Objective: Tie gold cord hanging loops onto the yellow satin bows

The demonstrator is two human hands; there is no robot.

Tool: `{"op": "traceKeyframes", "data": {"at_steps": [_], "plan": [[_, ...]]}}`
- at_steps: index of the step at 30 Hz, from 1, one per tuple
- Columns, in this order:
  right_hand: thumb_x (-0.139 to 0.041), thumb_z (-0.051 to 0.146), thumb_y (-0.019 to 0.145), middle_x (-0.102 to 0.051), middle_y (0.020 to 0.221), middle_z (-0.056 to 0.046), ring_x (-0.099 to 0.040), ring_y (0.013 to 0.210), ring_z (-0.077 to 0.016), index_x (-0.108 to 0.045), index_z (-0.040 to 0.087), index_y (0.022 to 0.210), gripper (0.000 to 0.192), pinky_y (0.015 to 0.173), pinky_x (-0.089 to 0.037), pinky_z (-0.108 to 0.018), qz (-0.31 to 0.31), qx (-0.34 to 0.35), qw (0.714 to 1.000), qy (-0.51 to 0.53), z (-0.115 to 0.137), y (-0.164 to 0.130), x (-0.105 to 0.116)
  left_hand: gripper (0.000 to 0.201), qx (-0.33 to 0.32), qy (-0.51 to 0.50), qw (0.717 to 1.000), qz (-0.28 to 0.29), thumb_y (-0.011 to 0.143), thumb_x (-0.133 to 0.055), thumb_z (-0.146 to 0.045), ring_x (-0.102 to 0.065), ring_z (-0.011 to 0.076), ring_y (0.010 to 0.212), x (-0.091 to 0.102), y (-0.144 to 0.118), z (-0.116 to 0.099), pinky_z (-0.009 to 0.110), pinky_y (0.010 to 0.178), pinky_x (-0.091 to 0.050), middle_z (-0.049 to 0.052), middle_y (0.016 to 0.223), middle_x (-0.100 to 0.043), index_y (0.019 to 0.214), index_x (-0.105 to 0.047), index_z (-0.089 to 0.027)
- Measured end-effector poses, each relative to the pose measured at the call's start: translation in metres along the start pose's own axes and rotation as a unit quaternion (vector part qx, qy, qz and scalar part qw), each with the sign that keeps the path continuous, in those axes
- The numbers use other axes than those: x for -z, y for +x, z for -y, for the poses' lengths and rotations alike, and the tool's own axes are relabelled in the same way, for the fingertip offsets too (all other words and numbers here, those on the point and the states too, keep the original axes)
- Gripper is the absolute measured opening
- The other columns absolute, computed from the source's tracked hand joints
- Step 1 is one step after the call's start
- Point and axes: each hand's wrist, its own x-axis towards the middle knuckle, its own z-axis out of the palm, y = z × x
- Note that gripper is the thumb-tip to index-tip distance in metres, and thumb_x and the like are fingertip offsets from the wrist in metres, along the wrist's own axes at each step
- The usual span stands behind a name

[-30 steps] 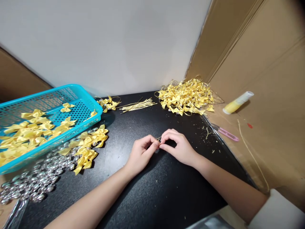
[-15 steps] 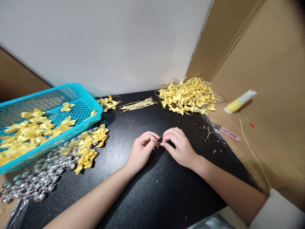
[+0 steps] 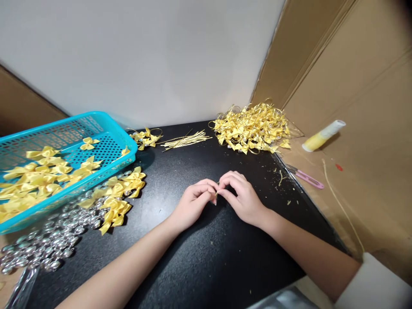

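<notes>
Over the black tabletop [image 3: 199, 266], our left hand [image 3: 193, 204] and right hand [image 3: 243, 197] meet fingertip to fingertip, both pinching a thin gold string [image 3: 216, 190] (mostly hidden between them). We see a turquoise basket [image 3: 106, 128] of yellow bows [image 3: 41, 171] on our left and a heap of finished bows [image 3: 252, 128] beyond our right hand.
</notes>
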Motion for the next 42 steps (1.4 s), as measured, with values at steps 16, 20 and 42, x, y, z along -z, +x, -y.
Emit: {"op": "traceKeyframes", "data": {"at_steps": [16, 20, 42], "plan": [[-0.054, 0.019, 0.093, -0.063, 0.083, -0.001, -0.056, 0.084, -0.0168, -0.057, 0.020, 0.079, 0.015, 0.081, -0.040, -0.034, 0.044, -0.044, 0.996, 0.063, 0.0008, 0.0036, 0.0040, 0.022, 0.040, -0.036, 0.995, 0.079, 0.081, -0.053, -0.024, -0.055, 0.0141, 0.070, 0.0083, 0.0006, -0.0018, 0.027, 0.077, -0.041, 0.000, 0.067, -0.061, 0.062, -0.059, -0.017], [-0.053, 0.016, 0.092, -0.066, 0.086, -0.003, -0.058, 0.086, -0.0177, -0.063, 0.020, 0.084, 0.013, 0.081, -0.040, -0.035, 0.029, -0.018, 0.998, 0.045, 0.0015, 0.0026, 0.0058, 0.022, 0.038, -0.055, 0.997, 0.037, 0.082, -0.054, -0.027, -0.055, 0.0141, 0.071, 0.0068, -0.0002, 0.0009, 0.027, 0.077, -0.042, 0.000, 0.067, -0.061, 0.062, -0.059, -0.017], [-0.058, 0.014, 0.085, -0.067, 0.076, -0.002, -0.061, 0.074, -0.0165, -0.059, 0.020, 0.072, 0.015, 0.075, -0.043, -0.035, -0.100, -0.013, 0.995, -0.009, 0.0015, 0.0034, 0.0066, 0.023, 0.037, -0.017, 0.999, -0.024, 0.085, -0.057, -0.032, -0.057, 0.0140, 0.068, 0.0013, -0.0017, 0.0007, 0.025, 0.068, -0.045, 0.004, 0.075, -0.071, 0.075, -0.070, -0.016]]}}
